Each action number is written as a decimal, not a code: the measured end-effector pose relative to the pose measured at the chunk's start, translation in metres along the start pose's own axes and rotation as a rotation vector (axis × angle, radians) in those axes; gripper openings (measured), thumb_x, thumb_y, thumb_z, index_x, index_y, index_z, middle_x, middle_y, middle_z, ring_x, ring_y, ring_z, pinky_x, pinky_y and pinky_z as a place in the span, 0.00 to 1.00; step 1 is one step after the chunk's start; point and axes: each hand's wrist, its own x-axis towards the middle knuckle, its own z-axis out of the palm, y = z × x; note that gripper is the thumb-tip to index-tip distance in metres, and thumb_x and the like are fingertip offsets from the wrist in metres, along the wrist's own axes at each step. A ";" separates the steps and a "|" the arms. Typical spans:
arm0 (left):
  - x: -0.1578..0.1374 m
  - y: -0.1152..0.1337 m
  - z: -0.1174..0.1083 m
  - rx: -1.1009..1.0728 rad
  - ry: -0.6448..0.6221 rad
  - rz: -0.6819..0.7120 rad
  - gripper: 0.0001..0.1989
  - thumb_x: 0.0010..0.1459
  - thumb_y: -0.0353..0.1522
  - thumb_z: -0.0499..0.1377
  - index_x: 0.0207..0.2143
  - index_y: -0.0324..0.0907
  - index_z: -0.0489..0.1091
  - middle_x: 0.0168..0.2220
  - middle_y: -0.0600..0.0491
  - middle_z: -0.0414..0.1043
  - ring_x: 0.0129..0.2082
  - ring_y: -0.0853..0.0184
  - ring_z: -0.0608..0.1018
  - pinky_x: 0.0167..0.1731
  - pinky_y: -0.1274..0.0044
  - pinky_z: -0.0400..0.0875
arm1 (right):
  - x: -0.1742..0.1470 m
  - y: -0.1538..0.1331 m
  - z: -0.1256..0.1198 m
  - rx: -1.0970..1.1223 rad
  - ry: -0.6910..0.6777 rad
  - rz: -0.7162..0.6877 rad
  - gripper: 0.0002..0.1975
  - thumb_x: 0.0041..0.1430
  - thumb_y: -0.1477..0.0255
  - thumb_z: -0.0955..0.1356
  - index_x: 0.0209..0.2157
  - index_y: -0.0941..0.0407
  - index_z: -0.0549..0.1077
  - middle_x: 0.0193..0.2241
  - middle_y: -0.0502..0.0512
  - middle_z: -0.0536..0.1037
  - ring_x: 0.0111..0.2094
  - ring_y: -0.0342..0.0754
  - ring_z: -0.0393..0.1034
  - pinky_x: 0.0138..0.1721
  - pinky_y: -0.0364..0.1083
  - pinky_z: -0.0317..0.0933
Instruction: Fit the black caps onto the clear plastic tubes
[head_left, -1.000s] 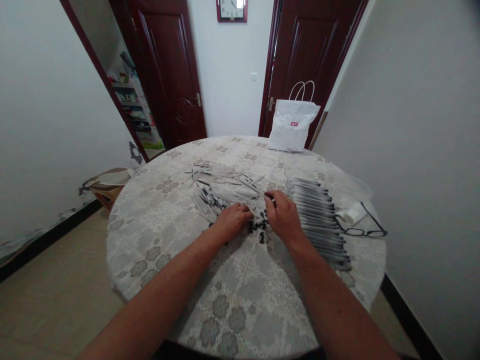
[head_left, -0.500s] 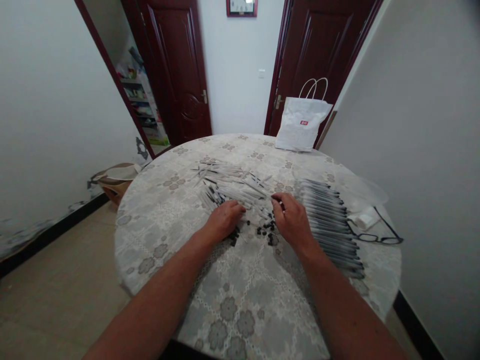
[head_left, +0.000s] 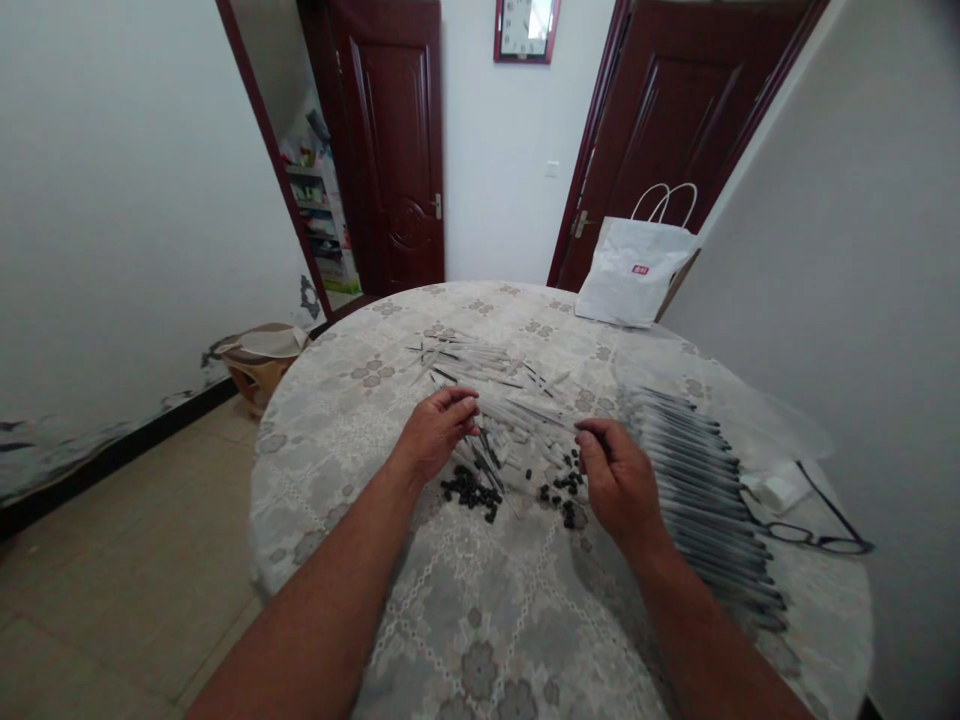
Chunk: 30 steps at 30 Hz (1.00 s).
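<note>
Over a pile of pale pen tubes (head_left: 525,440), my left hand (head_left: 435,435) is closed, thumb against fingers; whatever it pinches is too small to make out. My right hand (head_left: 619,475) is closed at the pile's right side, and a thin greyish pen tube (head_left: 544,412) runs from its fingertips toward the left hand. Small black pen caps (head_left: 472,490) lie below my left hand, and more black caps (head_left: 566,490) lie beside the right wrist. Thin dark-tipped refills (head_left: 484,460) stick out under my left fingers.
Assembled-looking pens (head_left: 705,490) lie in a long row at right, beside glasses (head_left: 814,538) and a white roll (head_left: 776,487). More loose tubes (head_left: 465,355) lie farther back. A white paper bag (head_left: 637,275) stands at the far edge of the round table with a patterned cloth (head_left: 450,600).
My view has shifted, so the scene sits lower and farther right. My left hand has lifted off the pile, uncovering black caps. A thin tube now shows at my right fingertips.
</note>
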 end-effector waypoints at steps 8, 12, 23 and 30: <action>-0.003 0.002 0.005 -0.033 0.005 0.048 0.18 0.50 0.37 0.72 0.42 0.37 0.79 0.29 0.54 0.71 0.27 0.73 0.72 0.31 0.76 0.75 | -0.002 -0.006 0.003 -0.024 -0.020 -0.081 0.10 0.68 0.65 0.64 0.43 0.54 0.75 0.34 0.53 0.78 0.35 0.49 0.72 0.38 0.47 0.63; -0.004 0.002 0.005 -0.022 -0.003 0.059 0.18 0.50 0.37 0.71 0.42 0.37 0.79 0.28 0.54 0.70 0.28 0.72 0.73 0.33 0.75 0.76 | -0.003 -0.008 0.004 -0.036 -0.014 -0.136 0.10 0.68 0.66 0.64 0.43 0.54 0.75 0.35 0.53 0.78 0.35 0.49 0.72 0.39 0.46 0.64; -0.005 0.000 0.007 -0.003 -0.048 0.050 0.17 0.51 0.37 0.71 0.41 0.38 0.78 0.28 0.54 0.71 0.28 0.70 0.74 0.33 0.73 0.75 | -0.004 -0.007 0.009 -0.044 0.001 -0.192 0.08 0.67 0.68 0.65 0.43 0.53 0.74 0.36 0.53 0.78 0.36 0.49 0.72 0.39 0.47 0.65; -0.003 0.001 0.003 -0.060 0.011 0.039 0.17 0.51 0.35 0.71 0.43 0.38 0.77 0.33 0.50 0.76 0.34 0.66 0.79 0.36 0.72 0.77 | -0.005 -0.006 0.016 0.011 -0.116 -0.386 0.06 0.67 0.73 0.65 0.43 0.53 0.72 0.39 0.56 0.75 0.40 0.49 0.71 0.41 0.47 0.67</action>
